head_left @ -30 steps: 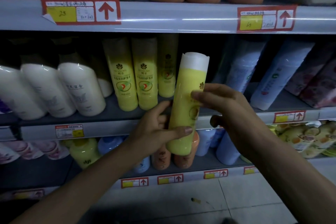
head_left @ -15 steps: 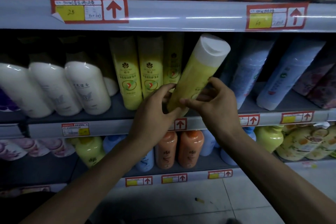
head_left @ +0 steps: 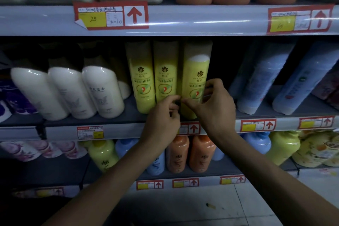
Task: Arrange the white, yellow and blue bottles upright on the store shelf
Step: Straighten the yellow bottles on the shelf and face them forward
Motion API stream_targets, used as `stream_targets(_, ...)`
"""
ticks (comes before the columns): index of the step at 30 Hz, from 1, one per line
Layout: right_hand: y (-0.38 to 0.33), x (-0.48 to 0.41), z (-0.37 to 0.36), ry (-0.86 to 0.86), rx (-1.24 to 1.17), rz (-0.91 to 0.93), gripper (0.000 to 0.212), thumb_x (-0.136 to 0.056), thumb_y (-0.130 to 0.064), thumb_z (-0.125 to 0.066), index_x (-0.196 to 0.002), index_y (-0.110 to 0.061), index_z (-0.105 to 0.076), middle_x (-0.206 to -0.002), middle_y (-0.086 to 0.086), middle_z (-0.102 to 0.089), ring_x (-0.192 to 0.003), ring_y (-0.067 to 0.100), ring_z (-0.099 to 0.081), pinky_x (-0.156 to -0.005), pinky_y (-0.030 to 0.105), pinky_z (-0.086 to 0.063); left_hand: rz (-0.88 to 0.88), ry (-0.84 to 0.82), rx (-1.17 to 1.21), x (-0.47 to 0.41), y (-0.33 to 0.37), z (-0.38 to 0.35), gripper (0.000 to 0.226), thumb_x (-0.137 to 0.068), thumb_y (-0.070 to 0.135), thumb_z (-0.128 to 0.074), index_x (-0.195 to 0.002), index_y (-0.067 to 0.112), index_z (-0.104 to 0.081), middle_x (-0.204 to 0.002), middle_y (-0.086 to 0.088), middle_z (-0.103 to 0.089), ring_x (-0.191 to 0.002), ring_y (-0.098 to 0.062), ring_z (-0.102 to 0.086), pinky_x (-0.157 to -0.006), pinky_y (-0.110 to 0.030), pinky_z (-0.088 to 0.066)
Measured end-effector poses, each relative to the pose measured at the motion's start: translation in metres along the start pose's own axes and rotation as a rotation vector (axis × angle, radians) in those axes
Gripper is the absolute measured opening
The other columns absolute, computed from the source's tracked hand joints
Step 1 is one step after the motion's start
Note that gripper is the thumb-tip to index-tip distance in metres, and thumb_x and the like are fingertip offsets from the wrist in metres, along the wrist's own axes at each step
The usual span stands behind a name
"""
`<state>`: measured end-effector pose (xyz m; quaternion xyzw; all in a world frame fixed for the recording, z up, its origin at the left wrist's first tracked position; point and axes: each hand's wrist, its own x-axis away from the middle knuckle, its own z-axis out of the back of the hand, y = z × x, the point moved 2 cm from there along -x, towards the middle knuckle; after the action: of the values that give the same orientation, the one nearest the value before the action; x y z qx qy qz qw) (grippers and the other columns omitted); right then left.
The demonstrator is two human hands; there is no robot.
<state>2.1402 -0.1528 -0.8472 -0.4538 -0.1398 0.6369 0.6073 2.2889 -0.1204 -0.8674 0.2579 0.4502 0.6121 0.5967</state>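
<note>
Three yellow bottles (head_left: 165, 79) stand side by side at the middle of the store shelf (head_left: 60, 132), labels facing out. Both hands are on the rightmost yellow bottle (head_left: 196, 71), which sits upright, touching its neighbour at nine o'clock.

The right hand (head_left: 216, 104) wraps the bottle's right flank, thumb across the lower front. This looks like a steadying hold that squares the bottle into the row.

The left hand (head_left: 161, 115) is curled against the bottle's lower left edge, at the seam with the next bottle. Its fingertips are hidden behind the knuckles, so I cannot tell whether it grips or only nudges. It probably guides the base into line.

At nine o'clock of the yellow row, the white bottles (head_left: 102, 93) lean to the left. At three o'clock, the blue bottles (head_left: 260, 79) lean as well, so both groups appear not yet straightened.

Each yellow label carries a dark flower emblem, a line of Chinese characters too soft to read, and a green oval with a red mark.

At twelve o'clock, on the edge of the shelf above, a red price tag (head_left: 110, 15) shows a handwritten "25" on yellow beside an upward arrow. The figure on the tag at two o'clock (head_left: 299, 19) is unclear.
</note>
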Motion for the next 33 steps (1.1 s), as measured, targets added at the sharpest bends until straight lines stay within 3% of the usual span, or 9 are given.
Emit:
stream_targets(2, 0.002, -0.001, -0.005, -0.050, 0.000, -0.021, 0.074, -0.054, -0.073, -0.070, -0.111, -0.031, -0.048, -0.106, -0.006, -0.065, -0.093, 0.017, -0.067, -0.076, 0.049, -0.059, -0.001, -0.012, -0.019, 0.000, -0.001, 0.001, 0.048, -0.098, 0.002, -0.053, -0.139, 0.026, -0.062, -0.109, 0.007, -0.070, -0.104, -0.007, -0.066, -0.090, -0.024, -0.053)
stream_targets(4, 0.009, 0.000, -0.007, -0.142, 0.006, -0.030, 0.079, -0.057, -0.068, -0.077, -0.119, -0.025, -0.053, -0.109, -0.002, -0.067, -0.099, 0.020, -0.068, -0.079, 0.046, -0.059, 0.004, -0.020, -0.031, -0.001, -0.002, 0.003, 0.049, -0.098, 0.001, -0.052, -0.140, 0.026, -0.062, -0.108, 0.008, -0.071, -0.103, -0.007, -0.067, -0.090, -0.025, -0.054)
stream_targets(7, 0.021, 0.001, -0.008, -0.245, 0.049, -0.062, 0.057, -0.071, -0.050, -0.088, -0.113, -0.017, -0.067, -0.098, -0.002, -0.074, -0.091, 0.019, -0.071, -0.071, 0.033, -0.055, 0.008, -0.026, -0.046, -0.002, -0.004, 0.004, 0.048, -0.099, 0.002, -0.053, -0.141, 0.024, -0.062, -0.113, 0.005, -0.073, -0.104, -0.010, -0.068, -0.093, -0.027, -0.054)
stream_targets(11, 0.028, -0.004, -0.009, -0.249, 0.029, -0.075, 0.051, -0.066, -0.048, -0.092, -0.106, -0.021, -0.075, -0.088, -0.008, -0.076, -0.077, 0.005, -0.070, -0.063, 0.025, -0.054, 0.018, -0.050, -0.052, -0.001, -0.003, 0.002, 0.050, -0.099, 0.001, -0.052, -0.144, 0.022, -0.060, -0.120, 0.001, -0.072, -0.107, -0.011, -0.066, -0.090, -0.018, -0.050)
stream_targets(18, 0.020, -0.003, -0.019, -0.160, 0.039, -0.101, 0.059, -0.066, -0.048, -0.092, -0.113, -0.023, -0.067, -0.093, -0.011, -0.070, -0.094, 0.016, -0.071, -0.079, 0.043, -0.059, 0.057, -0.085, -0.070, -0.003, -0.006, 0.000, 0.055, -0.099, -0.002, -0.049, -0.149, 0.019, -0.055, -0.131, -0.004, -0.071, -0.115, -0.014, -0.065, -0.092, -0.020, -0.045)
stream_targets(23, 0.016, -0.005, -0.027, -0.134, 0.060, -0.138, 0.058, -0.064, -0.055, -0.091, -0.107, -0.025, -0.066, -0.093, -0.010, -0.070, -0.091, 0.018, -0.071, -0.077, 0.044, -0.060, 0.045, -0.075, -0.055, -0.004, -0.007, -0.001, 0.055, -0.098, -0.005, -0.049, -0.146, 0.020, -0.057, -0.125, -0.002, -0.070, -0.111, -0.008, -0.063, -0.094, -0.017, -0.045)
stream_targets(28, 0.016, -0.007, -0.028, -0.122, 0.065, -0.157, 0.056, -0.064, -0.056, -0.090, -0.104, -0.026, -0.064, -0.097, -0.005, -0.072, -0.092, 0.020, -0.070, -0.078, 0.046, -0.059, 0.048, -0.081, -0.038, -0.004, -0.007, -0.001, 0.057, -0.097, -0.001, -0.053, -0.149, 0.020, -0.054, -0.121, 0.001, -0.067, -0.111, -0.011, -0.064, -0.100, -0.028, -0.051)
stream_targets(33, 0.013, -0.006, -0.031, -0.123, 0.056, -0.166, 0.058, -0.063, -0.057, -0.090, -0.104, -0.025, -0.064, -0.097, -0.005, -0.073, -0.091, 0.020, -0.071, -0.079, 0.047, -0.060, 0.077, -0.073, -0.001, -0.009, -0.008, -0.003, 0.054, -0.096, 0.001, -0.057, -0.147, 0.018, -0.057, -0.118, 0.001, -0.067, -0.104, -0.012, -0.066, -0.093, -0.025, -0.051)
